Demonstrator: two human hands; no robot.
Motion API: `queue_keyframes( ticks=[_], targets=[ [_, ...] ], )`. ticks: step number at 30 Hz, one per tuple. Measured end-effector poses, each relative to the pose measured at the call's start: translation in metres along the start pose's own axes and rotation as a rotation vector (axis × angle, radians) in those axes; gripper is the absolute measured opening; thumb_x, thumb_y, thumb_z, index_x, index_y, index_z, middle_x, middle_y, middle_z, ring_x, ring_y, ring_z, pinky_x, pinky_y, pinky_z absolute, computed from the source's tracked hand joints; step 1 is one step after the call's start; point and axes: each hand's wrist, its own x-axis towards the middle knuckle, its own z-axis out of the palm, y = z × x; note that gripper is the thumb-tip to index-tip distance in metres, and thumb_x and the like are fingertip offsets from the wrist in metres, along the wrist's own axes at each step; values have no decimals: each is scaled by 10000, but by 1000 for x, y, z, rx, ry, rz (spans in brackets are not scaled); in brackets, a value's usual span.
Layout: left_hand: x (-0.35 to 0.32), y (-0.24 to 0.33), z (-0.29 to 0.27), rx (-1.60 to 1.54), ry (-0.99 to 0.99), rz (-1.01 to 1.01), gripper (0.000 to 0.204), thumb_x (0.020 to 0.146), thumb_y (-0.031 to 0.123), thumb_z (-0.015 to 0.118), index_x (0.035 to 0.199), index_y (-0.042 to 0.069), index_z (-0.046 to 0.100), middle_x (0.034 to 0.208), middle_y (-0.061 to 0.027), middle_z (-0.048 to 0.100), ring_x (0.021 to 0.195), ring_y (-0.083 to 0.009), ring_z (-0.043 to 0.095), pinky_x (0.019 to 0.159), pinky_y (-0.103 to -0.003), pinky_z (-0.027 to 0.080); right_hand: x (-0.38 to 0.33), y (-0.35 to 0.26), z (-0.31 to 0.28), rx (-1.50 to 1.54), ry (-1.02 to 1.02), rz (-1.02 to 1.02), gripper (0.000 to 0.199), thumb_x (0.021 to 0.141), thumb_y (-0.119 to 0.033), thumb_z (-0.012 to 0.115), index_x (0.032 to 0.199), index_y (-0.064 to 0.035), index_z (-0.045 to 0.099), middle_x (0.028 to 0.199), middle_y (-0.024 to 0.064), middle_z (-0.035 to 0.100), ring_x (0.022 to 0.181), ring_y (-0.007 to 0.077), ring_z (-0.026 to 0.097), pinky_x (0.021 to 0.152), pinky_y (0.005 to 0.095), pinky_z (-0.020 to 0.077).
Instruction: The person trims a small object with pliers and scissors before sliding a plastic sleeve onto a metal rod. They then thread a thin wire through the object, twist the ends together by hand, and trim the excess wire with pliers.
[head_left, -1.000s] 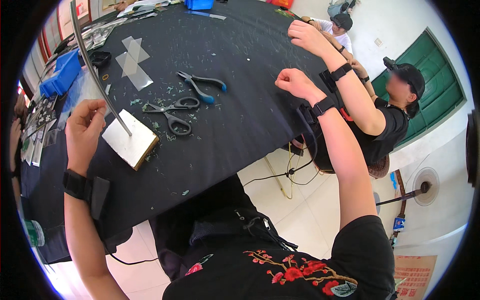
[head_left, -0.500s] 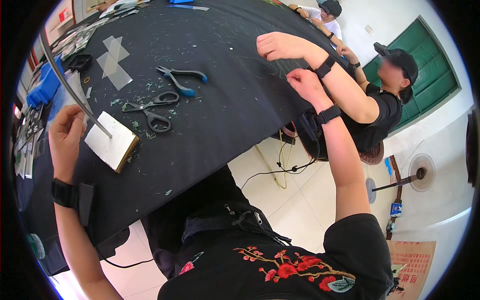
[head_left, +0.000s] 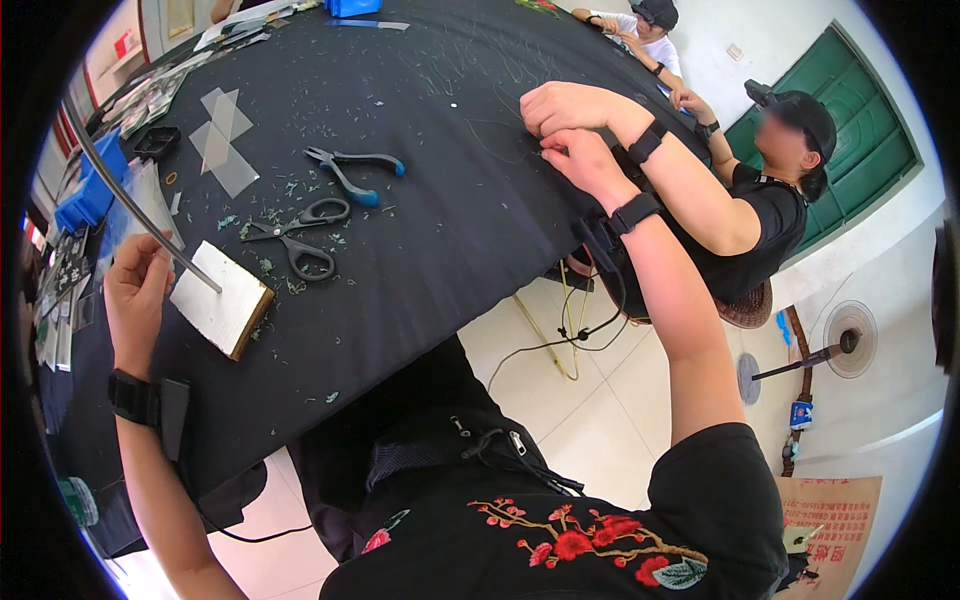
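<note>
On the left, my left hand (head_left: pixel 138 285) is closed in a pinch beside a bent metal rod (head_left: pixel 140 213). Whatever lies between its fingertips is too small to make out. The rod's end rests at a white-topped block (head_left: pixel 215 312) just right of that hand. Far to the right, my right hand (head_left: pixel 590 165) is raised at the table's edge, its fingers pinched. A thin thread (head_left: pixel 492 145) appears to run toward those fingertips. Black-handled scissors (head_left: pixel 300 235) and blue-tipped pliers (head_left: pixel 350 175) lie between my hands.
A co-worker's hand (head_left: pixel 565 108) overlaps mine in view at the right. Clear overlapping strips (head_left: pixel 228 140), green scraps and a small black tray (head_left: pixel 158 143) lie on the black-covered table (head_left: pixel 420 270). A blue bin (head_left: pixel 90 190) stands left; a fan (head_left: pixel 848 340) is at right.
My right hand has shifted a little to the left, closer to the co-worker's hand. My left hand stays pinched by the rod. The view has shifted slightly.
</note>
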Motion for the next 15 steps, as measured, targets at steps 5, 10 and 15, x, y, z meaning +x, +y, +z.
queue_keyframes(
  ticks=[5, 10, 15],
  targets=[
    [-1, 1, 0, -9, -12, 8, 137, 858, 45, 511, 969, -11, 568, 727, 24, 515, 583, -29, 439, 528, -170, 348, 7, 2, 1, -19, -46, -29, 142, 703, -91, 615, 834, -46, 645, 782, 131, 631, 747, 263, 606, 677, 341, 469],
    [-1, 2, 0, 4, -19, 20, 132, 857, 54, 521, 962, -7, 573, 736, 28, 520, 589, -29, 444, 530, -171, 352, 9, 2, 1, -57, -159, -56, 119, 722, -91, 598, 829, -45, 626, 787, 124, 620, 759, 263, 594, 668, 341, 460],
    [-1, 5, 2, 21, -5, 6, 124, 854, 56, 526, 954, 0, 574, 741, 34, 521, 597, -29, 448, 536, -170, 356, 13, 5, 5, -200, -185, -120, 85, 745, -56, 565, 820, -23, 587, 790, 125, 596, 747, 275, 579, 653, 344, 449]
  ],
)
